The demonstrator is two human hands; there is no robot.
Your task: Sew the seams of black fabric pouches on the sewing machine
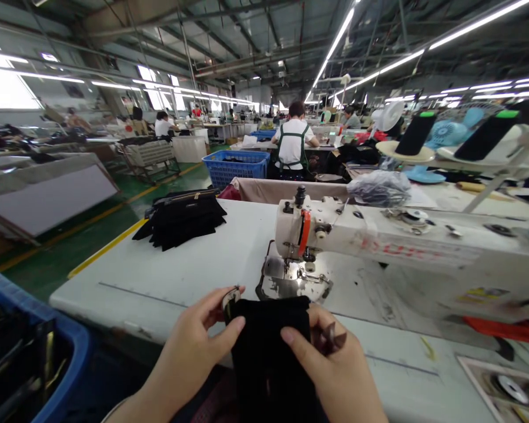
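My left hand [203,341] grips the upper left corner of a black fabric piece [271,352], thumb in front, with a pale zipper-like strip at its fingertips. My right hand [335,358] pinches the same fabric at its right edge, and small dark brown pointed blades or tips show between its fingers. The fabric hangs upright at the table's front edge, just before the needle plate [291,279] of a white sewing machine [388,241]. A stack of black pieces [183,217] lies on the white table [158,279] at the back left.
A blue bin [77,346] with black pieces stands at the lower left. Behind the table are a blue basket [238,165] and a seated person [292,141]. Black thread cones [417,135] and a plastic bag [379,188] sit at the right back.
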